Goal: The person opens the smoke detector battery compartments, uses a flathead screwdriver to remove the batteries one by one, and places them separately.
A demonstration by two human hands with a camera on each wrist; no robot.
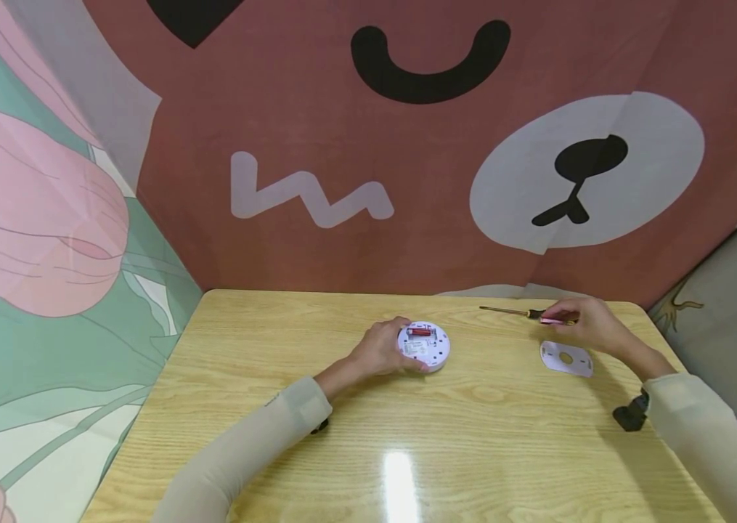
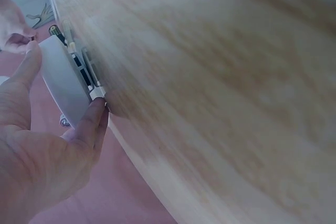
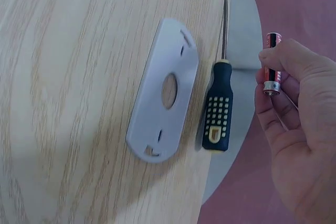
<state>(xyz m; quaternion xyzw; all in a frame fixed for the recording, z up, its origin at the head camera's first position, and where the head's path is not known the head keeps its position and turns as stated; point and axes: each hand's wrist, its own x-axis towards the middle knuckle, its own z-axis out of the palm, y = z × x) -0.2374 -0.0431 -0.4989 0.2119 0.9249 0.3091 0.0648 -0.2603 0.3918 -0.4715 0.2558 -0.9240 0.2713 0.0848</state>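
Observation:
My left hand [image 1: 380, 350] grips a round white smoke detector [image 1: 417, 351] by its rim, its back facing up. Inside the uncovered battery compartment lies one red battery [image 1: 419, 332], with bare space beside it. In the left wrist view the fingers and thumb span the edge of the white body [image 2: 64, 76]. Over to the right, my right hand [image 1: 595, 327] pinches a second red battery [image 3: 272, 69] between thumb and fingers, held up above the table near a screwdriver [image 3: 217, 111].
A white mounting plate [image 3: 149, 95] with a round central hole lies on the wooden table [image 1: 316, 319], just nearer than the screwdriver. A printed cloth [image 1: 316, 261] hangs along the far edge of the table. Both forearms reach in from the front.

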